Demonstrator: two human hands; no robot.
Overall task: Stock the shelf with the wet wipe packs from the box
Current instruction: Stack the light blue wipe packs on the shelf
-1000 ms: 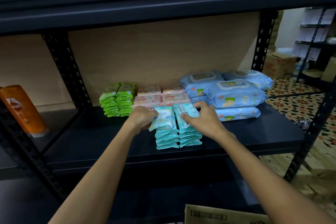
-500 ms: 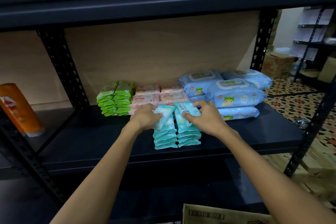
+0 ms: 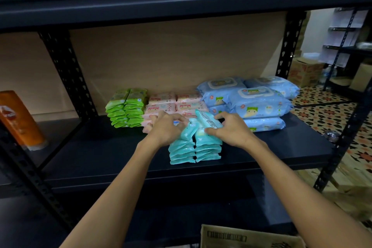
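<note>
Soft, crinkly teal packs (image 3: 194, 148) sit in two stacks at the front of the dark metal shelf (image 3: 100, 157) — left hand (image 3: 166, 128) curls its fingers round a tilted top pack, right hand (image 3: 231, 130) pinches another one, barcode side up. Cardboard box (image 3: 251, 236) is down below.
</note>
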